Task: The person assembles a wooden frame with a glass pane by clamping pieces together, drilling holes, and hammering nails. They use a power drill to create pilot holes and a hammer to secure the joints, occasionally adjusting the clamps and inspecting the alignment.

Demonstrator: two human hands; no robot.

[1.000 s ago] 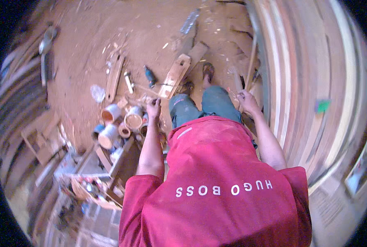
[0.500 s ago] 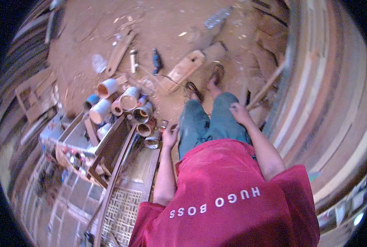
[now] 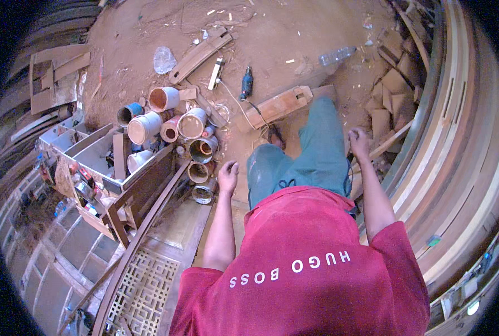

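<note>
My left hand (image 3: 227, 178) hangs beside my left thigh, near several stacked buckets. Its fingers curl loosely and nothing shows in them. Out beyond my right thigh is my right hand (image 3: 359, 143), also loosely curled with nothing visible in it. Neither hand touches the things around it. My knees, in green trousers (image 3: 322, 140), are bent in a stride. On the ground ahead lie a slotted wooden board (image 3: 280, 106) and a dark blue corded power tool (image 3: 247, 84). A white bucket (image 3: 144, 127) lies tipped among the other containers at the left.
Long planks (image 3: 456, 129) line the right side, with wood offcuts (image 3: 392, 92) beside them. A plastic bottle (image 3: 337, 56) and another slotted board (image 3: 202, 56) lie on the dirt floor. A compartmented cabinet (image 3: 98, 154) and a lattice panel (image 3: 143, 291) stand at the left.
The view has shifted as I walk, and the floor items sit farther right. My right hand has swung outward from my thigh. My right leg is now forward over the slotted board's end.
</note>
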